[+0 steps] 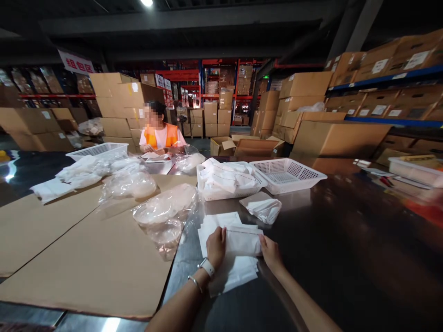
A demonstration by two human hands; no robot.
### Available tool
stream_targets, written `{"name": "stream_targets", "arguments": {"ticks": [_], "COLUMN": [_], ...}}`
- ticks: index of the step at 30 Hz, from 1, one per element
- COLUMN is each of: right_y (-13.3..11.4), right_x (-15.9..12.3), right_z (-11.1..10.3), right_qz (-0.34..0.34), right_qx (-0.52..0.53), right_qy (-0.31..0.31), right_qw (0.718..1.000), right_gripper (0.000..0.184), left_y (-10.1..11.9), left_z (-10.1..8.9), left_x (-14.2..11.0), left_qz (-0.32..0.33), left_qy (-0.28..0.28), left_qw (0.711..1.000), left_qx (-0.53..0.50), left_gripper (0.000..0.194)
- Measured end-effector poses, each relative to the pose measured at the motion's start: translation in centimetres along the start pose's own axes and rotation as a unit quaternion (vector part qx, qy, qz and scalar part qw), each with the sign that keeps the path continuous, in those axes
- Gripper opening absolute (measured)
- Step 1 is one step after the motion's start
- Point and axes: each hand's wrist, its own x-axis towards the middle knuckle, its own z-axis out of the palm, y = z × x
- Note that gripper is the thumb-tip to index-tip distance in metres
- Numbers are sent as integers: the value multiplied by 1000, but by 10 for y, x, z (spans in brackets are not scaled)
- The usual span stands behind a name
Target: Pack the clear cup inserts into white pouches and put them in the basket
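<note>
My left hand [216, 246] and my right hand [270, 252] pinch the two ends of a white zip bag with white cloth inside [243, 240]. It lies on a stack of flat white bags [228, 269] on the dark metal table [346, 258]. A watch and a bracelet sit on my left wrist. Just beyond the stack lies another filled white packet [263, 207].
Two white perforated baskets stand behind, one full of white packets [226, 180], one bare [287, 174]. Clear bags of pale items [166, 216] lie on flat cardboard [79, 258] at left. A person in an orange vest [159, 133] works at the far end. Cardboard boxes line the shelves.
</note>
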Motion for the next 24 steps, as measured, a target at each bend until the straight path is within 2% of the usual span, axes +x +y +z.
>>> {"name": "stream_targets", "arguments": {"ticks": [4, 8, 18, 24], "right_y": [3, 6, -2, -11], "right_x": [3, 5, 8, 6], "right_z": [2, 3, 6, 6], "right_qz": [-1, -2, 25, 48], "right_qx": [-16, -34, -139, -202], "right_qy": [-6, -22, -78, -73], "right_qw": [1000, 999, 987, 975], "right_gripper": [61, 60, 38, 28], "left_y": [0, -3, -10, -10], "left_z": [2, 2, -1, -10], "left_x": [3, 5, 15, 18], "left_qz": [-24, -21, 17, 4], "left_qy": [-8, -15, -34, -23], "left_qw": [1000, 999, 996, 993], "left_qx": [13, 32, 86, 116], "left_gripper": [33, 33, 32, 30]}}
